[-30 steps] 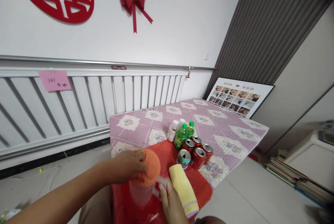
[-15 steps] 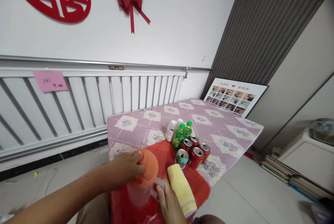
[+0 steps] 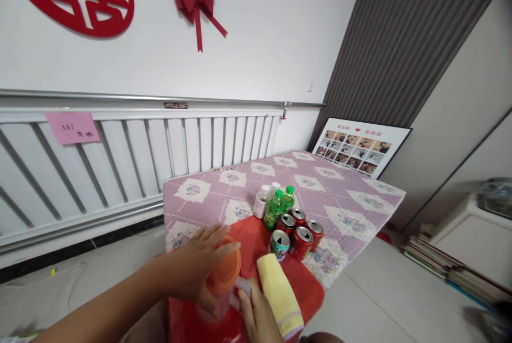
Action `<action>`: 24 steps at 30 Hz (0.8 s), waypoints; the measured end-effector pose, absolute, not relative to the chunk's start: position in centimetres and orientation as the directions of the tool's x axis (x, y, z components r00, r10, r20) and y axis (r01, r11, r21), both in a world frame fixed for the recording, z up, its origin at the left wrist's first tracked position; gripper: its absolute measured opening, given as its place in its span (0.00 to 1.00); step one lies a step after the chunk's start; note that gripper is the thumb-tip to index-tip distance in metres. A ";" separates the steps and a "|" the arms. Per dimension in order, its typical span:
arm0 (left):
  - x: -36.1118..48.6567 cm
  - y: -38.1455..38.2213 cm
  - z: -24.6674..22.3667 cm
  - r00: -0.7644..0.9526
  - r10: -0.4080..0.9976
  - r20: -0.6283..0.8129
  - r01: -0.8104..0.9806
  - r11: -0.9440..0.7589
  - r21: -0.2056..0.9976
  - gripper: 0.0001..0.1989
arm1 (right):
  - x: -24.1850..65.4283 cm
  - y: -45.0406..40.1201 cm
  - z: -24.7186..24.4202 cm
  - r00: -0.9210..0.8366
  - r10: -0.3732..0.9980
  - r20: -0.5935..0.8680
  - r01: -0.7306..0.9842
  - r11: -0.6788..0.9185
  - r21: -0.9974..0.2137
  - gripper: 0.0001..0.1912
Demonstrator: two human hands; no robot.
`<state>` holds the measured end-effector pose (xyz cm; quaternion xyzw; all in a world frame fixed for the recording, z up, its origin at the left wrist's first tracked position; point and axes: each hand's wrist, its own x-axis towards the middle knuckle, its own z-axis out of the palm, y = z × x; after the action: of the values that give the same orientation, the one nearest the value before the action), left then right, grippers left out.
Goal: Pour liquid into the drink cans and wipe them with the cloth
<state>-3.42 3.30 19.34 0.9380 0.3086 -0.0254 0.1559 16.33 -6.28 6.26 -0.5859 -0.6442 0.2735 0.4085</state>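
A clear plastic pitcher (image 3: 226, 274) with an orange lid stands on the red cloth (image 3: 248, 239) at the table's near end. My right hand (image 3: 261, 312) is closed around its handle. Against the pitcher's left side lies my left hand (image 3: 192, 267), fingers spread and stretched past the lid, thumb low along the body. That hand hides part of the lid and body. Just right of my right hand is a folded yellow towel (image 3: 280, 294). Behind the towel stand a green-and-white can (image 3: 279, 244) and several red cans (image 3: 301, 241), their tops opened.
Green-capped bottles (image 3: 274, 209) and white-capped bottles (image 3: 261, 201) stand behind the cans. A patterned purple cloth (image 3: 276, 177) covers the table. A white radiator (image 3: 132, 156) runs along the wall, and a photo board (image 3: 356, 145) leans at the far right. Books (image 3: 444, 263) lie stacked at right.
My left hand has left the top of the lid, shifted down the pitcher's left side and spread its fingers. My right hand stays on the handle. The view has shifted slightly.
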 end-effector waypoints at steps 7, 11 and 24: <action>-1.9 4.5 18.9 0.808 0.522 -0.275 0.586 -0.761 0.277 0.71 | 16.3 -6.4 6.2 0.028 0.973 0.227 0.540 0.177 -0.823 0.14; -1.8 4.7 18.9 0.819 0.518 -0.248 0.570 -0.783 0.248 0.69 | 16.3 -6.4 6.0 0.028 0.976 0.214 0.544 0.165 -0.823 0.15; -2.2 5.1 18.5 0.851 0.501 -0.159 0.524 -0.827 0.202 0.60 | 16.3 -6.3 5.4 0.026 0.987 0.157 0.554 0.117 -0.824 0.18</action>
<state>-2.19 5.09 18.51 0.9545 0.2685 -0.0498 0.1198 16.29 -6.33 5.36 -0.6028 -0.6392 0.2798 0.3869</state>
